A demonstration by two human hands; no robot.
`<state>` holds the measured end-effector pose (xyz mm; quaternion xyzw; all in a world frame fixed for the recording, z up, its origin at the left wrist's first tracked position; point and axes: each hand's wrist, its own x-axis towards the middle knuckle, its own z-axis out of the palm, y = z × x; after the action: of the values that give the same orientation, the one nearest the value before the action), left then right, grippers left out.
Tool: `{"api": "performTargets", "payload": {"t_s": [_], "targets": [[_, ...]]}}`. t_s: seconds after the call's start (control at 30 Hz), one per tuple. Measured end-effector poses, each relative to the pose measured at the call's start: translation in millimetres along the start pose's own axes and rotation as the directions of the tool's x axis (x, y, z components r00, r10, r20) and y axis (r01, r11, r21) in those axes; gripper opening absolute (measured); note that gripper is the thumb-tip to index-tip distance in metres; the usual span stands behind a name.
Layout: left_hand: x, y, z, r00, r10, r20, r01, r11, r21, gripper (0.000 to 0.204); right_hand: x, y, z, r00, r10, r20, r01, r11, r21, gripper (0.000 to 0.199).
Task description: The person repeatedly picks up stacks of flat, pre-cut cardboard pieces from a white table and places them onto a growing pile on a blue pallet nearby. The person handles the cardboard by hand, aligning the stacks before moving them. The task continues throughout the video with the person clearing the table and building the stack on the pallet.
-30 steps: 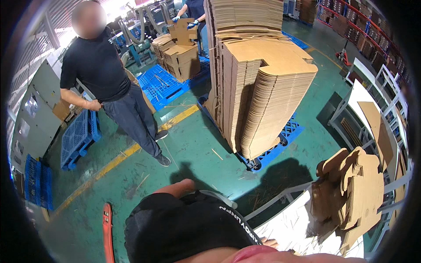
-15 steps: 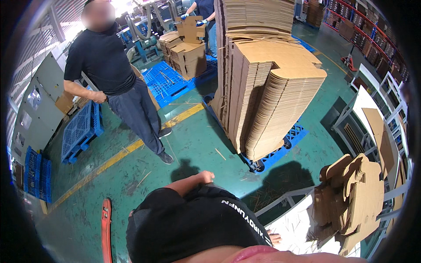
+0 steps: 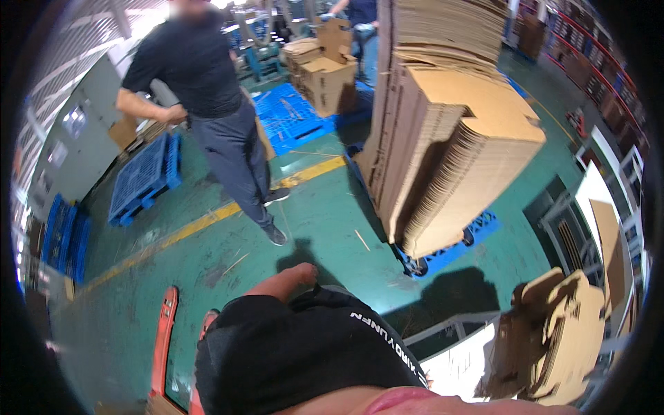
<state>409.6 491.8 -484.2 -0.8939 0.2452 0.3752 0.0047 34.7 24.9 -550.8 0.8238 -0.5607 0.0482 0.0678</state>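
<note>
Cardboard pieces [image 3: 573, 333] lie right of the right grip [image 3: 429, 380], seemingly apart.

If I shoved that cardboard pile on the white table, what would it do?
The cardboard pile would probably slide apart, since its edges sit unevenly and no strap shows. Its many layers might make it heavy altogether.
</note>
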Motion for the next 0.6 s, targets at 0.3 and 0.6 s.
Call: {"api": "performTargets", "payload": {"t_s": [0.3, 0.6], "targets": [[-434.1, -259.2, -121.8, -0.659, -0.746, -0.095, -0.364, 0.427, -0.828, 0.063, 35.2, -43.8, -34.9, 0.969, -0.231, -0.082, 0.241, 0.962, 0.130, 0.036], [-227.2, -130.5, 64.6, 0.345, -0.683, -0.644, 0.762, 0.604, -0.233, 0.023, 20.2, -47.5, -41.6, 0.967, -0.253, -0.026, 0.253, 0.944, 0.213, 0.028]]}}
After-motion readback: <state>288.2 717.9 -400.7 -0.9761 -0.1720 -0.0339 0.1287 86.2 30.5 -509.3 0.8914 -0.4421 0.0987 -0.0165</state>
